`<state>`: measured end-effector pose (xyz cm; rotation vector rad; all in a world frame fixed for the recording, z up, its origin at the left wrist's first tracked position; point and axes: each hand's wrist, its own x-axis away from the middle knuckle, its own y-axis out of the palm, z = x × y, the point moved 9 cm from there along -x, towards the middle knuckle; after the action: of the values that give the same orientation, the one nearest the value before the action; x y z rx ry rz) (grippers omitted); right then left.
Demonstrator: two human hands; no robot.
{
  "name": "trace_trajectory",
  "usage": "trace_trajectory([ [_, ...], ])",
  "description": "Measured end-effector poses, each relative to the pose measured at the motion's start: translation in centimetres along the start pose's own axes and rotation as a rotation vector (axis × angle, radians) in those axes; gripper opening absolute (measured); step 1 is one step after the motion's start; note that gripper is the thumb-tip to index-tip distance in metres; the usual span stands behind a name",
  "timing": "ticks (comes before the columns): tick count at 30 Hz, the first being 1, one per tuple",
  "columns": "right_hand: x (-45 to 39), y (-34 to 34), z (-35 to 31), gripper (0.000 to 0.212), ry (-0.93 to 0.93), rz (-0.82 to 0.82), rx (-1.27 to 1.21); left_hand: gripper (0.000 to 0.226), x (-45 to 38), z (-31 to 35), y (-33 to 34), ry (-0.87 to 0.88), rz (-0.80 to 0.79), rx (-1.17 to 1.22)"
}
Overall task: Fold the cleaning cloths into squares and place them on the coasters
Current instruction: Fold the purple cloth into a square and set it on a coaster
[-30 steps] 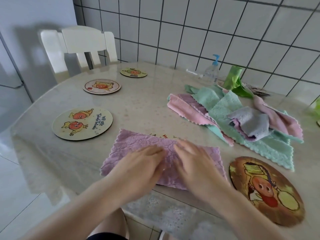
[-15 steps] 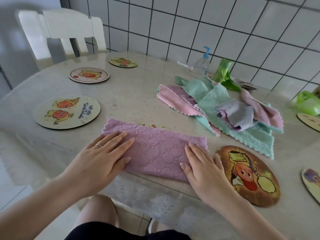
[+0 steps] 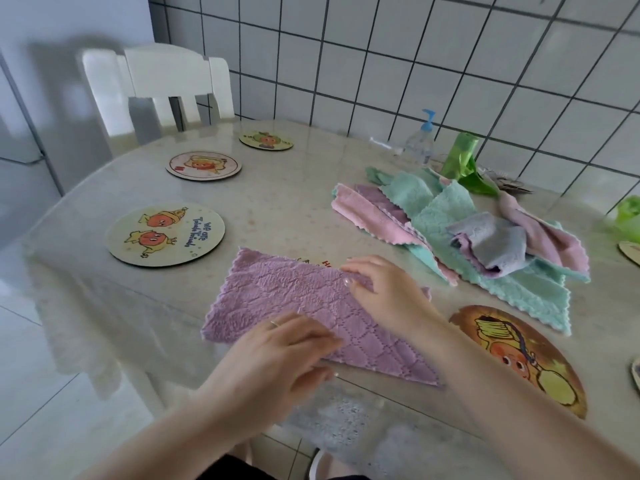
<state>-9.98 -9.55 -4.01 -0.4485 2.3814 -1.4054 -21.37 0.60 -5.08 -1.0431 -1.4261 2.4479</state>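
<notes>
Pale marble-patterned table (image 3: 284, 216) carries everything here. Toward its left lies a round cream coaster with two orange cartoon figures (image 3: 165, 234); beyond it sit a round coaster with a pink rim (image 3: 203, 165) and, farther back, a small round greenish coaster (image 3: 266, 140), in front of a white wooden chair (image 3: 162, 88). Near the front edge lies the lilac quilted cleaning cloth (image 3: 277, 296), folded into a long strip, flat on the table and well apart from the cream coaster. The left hand (image 3: 277, 362) rests on its near edge, fingers loosely bent; whether they pinch the fabric I cannot tell. The right hand (image 3: 384, 292) lies on the strip's right part, fingertips curled over the far edge, seemingly pinching it. Behind it to the right is a loose heap of mint, pink and grey cloths (image 3: 478, 237). Just right of the strip lies a round brown coaster with a cartoon figure (image 3: 533, 358). By the tiled wall stand a clear pump bottle with a blue top (image 3: 419, 142) and a green plastic bag roll (image 3: 462, 161).
</notes>
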Motion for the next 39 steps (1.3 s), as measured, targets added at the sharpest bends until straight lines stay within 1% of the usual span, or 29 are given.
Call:
trace_trajectory([
  [3, -2.6, 0.8, 0.0, 0.029, 0.04, -0.046, 0.031, 0.025, -0.3, -0.2, 0.9, -0.06, 0.006, 0.0],
  [7, -4.1, 1.3, 0.9, 0.022, 0.087, -0.098, 0.067, 0.024, -0.2, -0.7, 0.9, -0.122, 0.036, 0.01],
  [10, -4.4, 1.5, 1.4, 0.017, 0.102, -0.139, 0.058, 0.024, -0.2, -0.9, 0.8, -0.136, 0.054, -0.003],
  [13, -4.4, 1.9, 1.4, 0.017, 0.088, -0.183, 0.08, 0.022, -0.2, -0.7, 0.6, -0.132, 0.077, 0.007],
  [16, -4.2, 1.3, 0.7, 0.013, 0.024, -0.155, 0.086, 0.02, -0.3, -0.5, 0.4, -0.112, 0.084, 0.02],
  [19, -3.6, -0.5, 0.2, 0.008, 0.012, -0.085, -0.013, 0.018, -0.3, -0.3, -0.5, -0.104, 0.104, 0.045],
  [22, -2.7, -2.7, -0.1, 0.009, 0.017, -0.036, -0.131, 0.016, 0.1, -0.3, -3.0, -0.098, 0.225, 0.059],
  [25, -1.4, -4.7, 0.1, 0.009, 0.048, 0.007, -0.295, 0.015, 1.0, -1.2, -6.2, -0.166, 0.388, 0.054],
  [27, -0.5, -5.0, 0.5, 0.011, 0.082, -0.008, -0.445, 0.016, 1.4, -2.1, -7.3, -0.241, 0.422, 0.123],
  [29, 0.5, -4.4, 0.7, 0.017, 0.111, -0.056, -0.532, 0.016, 1.9, -3.3, -7.0, -0.338, 0.398, 0.257],
  [32, 1.9, -2.6, 0.3, 0.025, 0.115, -0.173, -0.517, 0.014, 2.3, -4.5, -5.0, -0.493, 0.325, 0.491],
  [33, 2.4, -2.0, 0.2, 0.03, 0.114, -0.213, -0.496, 0.015, 2.4, -4.8, -4.4, -0.552, 0.318, 0.601],
  [34, 2.8, -1.6, 0.0, 0.034, 0.111, -0.236, -0.475, 0.021, 2.5, -5.2, -3.8, -0.631, 0.327, 0.733],
  [35, 3.1, -1.4, -0.1, 0.037, 0.104, -0.244, -0.46, 0.024, 2.6, -5.3, -3.2, -0.703, 0.326, 0.878],
  [36, 3.5, -1.3, -0.2, 0.039, 0.097, -0.234, -0.448, 0.02, 2.6, -5.3, -2.7, -0.748, 0.307, 0.991],
  [37, 3.8, -1.5, -0.5, 0.04, 0.09, -0.21, -0.444, 0.015, 2.3, -5.0, -2.5, -0.749, 0.271, 1.032],
  [39, 4.4, -2.2, -0.9, 0.044, 0.046, -0.108, -0.462, 0.014, 1.9, -4.8, -2.7, -0.69, 0.219, 0.986],
])
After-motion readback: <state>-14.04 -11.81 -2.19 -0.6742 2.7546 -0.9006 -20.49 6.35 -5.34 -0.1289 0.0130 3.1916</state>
